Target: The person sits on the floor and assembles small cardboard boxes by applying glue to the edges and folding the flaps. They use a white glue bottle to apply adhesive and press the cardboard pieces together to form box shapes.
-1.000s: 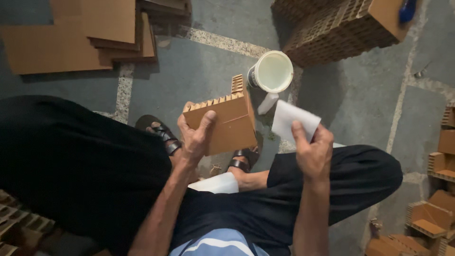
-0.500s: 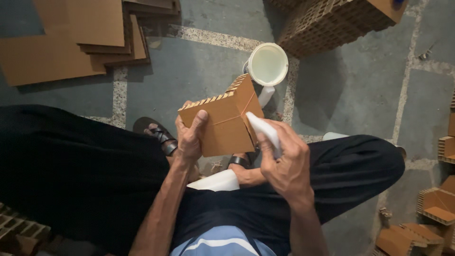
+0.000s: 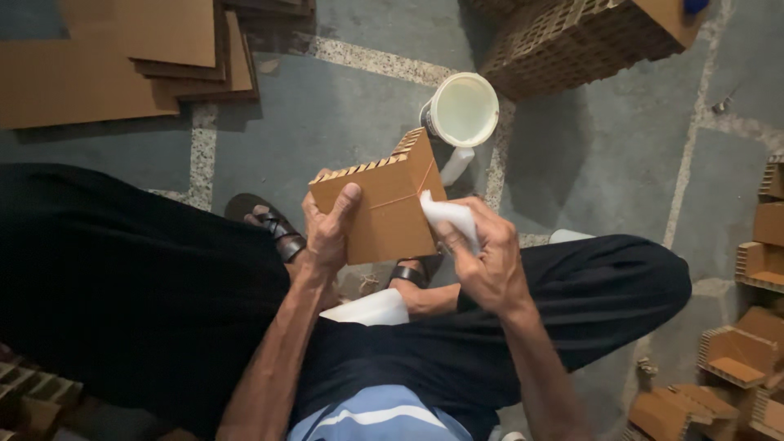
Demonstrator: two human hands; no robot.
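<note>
Below me is a grey concrete floor point(image 3: 327, 122) crossed by pale speckled seams, and I am looking straight down over the person's dark trousers and sandalled feet. Flat brown cardboard sheets point(image 3: 122, 57) lie stacked at the upper left. A block of honeycomb cardboard point(image 3: 572, 37) sits at the upper right, and smaller folded corner pieces point(image 3: 735, 367) are scattered along the right edge.

I see the left hand point(image 3: 327, 233) clamped on a cardboard corner piece point(image 3: 384, 204), thumb pressed on its flat brown face and fingers wrapped behind its left edge. The piece is held up above the feet, tilted, with its corrugated honeycomb edge showing along the top. The right hand point(image 3: 486, 257) is closed around a folded white paper strip point(image 3: 449, 216), pinched between thumb and fingers, and the strip's upper end touches the right edge of the cardboard piece.

Just beyond the piece, on the floor, stands a white plastic tub point(image 3: 463, 109) with pale contents, and a white handle pokes out from under its near side. A white sheet point(image 3: 371, 310) lies on the lap between the two forearms. Another white scrap point(image 3: 572, 236) peeks out behind the right knee.
</note>
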